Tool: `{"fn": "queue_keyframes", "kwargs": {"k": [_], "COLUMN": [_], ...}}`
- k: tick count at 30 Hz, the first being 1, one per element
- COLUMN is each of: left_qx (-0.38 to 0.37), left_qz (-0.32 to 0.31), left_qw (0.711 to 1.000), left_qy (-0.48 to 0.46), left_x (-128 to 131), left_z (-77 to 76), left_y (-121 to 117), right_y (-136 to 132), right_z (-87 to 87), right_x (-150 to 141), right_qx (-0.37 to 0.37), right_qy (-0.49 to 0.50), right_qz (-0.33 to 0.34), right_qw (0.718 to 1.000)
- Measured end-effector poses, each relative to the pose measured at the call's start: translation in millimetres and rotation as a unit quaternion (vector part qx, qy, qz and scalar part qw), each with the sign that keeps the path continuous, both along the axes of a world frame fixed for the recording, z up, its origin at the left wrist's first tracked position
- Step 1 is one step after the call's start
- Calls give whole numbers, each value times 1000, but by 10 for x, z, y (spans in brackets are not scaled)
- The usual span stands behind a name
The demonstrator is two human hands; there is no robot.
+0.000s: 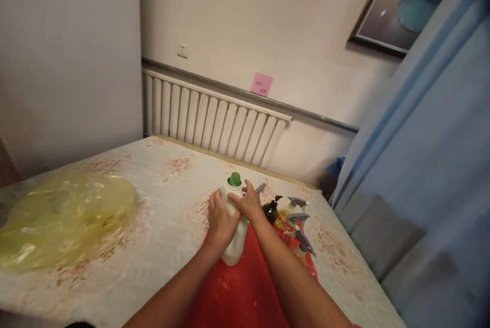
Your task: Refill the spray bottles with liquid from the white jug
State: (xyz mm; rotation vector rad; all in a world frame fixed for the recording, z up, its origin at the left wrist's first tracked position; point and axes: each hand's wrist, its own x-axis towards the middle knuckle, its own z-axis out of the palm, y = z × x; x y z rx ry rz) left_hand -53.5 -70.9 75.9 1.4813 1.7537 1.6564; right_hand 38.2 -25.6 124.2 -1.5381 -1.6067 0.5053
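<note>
A white plastic bottle (pixel 236 243) with a green pouring spout (pixel 235 180) in its open mouth stands tilted in front of me. My left hand (pixel 221 219) is wrapped round its left side, just below the neck. On the other side, my right hand (pixel 250 201) grips the bottle near the neck, thumb across the front. The fingers behind the bottle are partly hidden. Under the bottle lies a red plastic bag (pixel 239 292). Right of my hands are a dark pump bottle (pixel 271 211) and several spray bottles with grey trigger heads (pixel 304 241).
A flowered cloth covers the table (pixel 168 236). At the left lies a crumpled yellow plastic bag (pixel 72 215). Beyond the far edge are a white radiator (pixel 214 118) and a wall with a pink note (pixel 262 84). A blue curtain (pixel 429 164) hangs along the right.
</note>
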Motion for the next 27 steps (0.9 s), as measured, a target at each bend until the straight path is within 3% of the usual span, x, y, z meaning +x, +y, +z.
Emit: {"fn": "queue_keyframes", "kwargs": {"k": [2,5,8,13,21,27], "left_qx": [19,-105,-135,-105,-117,-131], "left_qz": [-13,-64,-121,-208,-234,-281], "left_qw": [998,973,961,944,924,901], "left_qy": [-63,-195,-208,-236,-280,-303], "left_x": [9,68,172,286,242,145], "left_z": [-205,-536,-708,-610,-566,-365], "left_y": [-186,-444,-573,-486,-244,-351], "right_y": [-156,-461,-793,-1354,-2077,-2333], "right_z": [-183,-519,-849,-1161,-1279,-1385], "right_x": [131,330,460,534,886,1254], "right_qx": [-7,-17,-46,-76,-138,-147], "right_qy": [39,88,116,152,202,218], "right_qz": [-19,-51,-65,-7,47,37], "right_qw": [999,995,990,986,968,964]}}
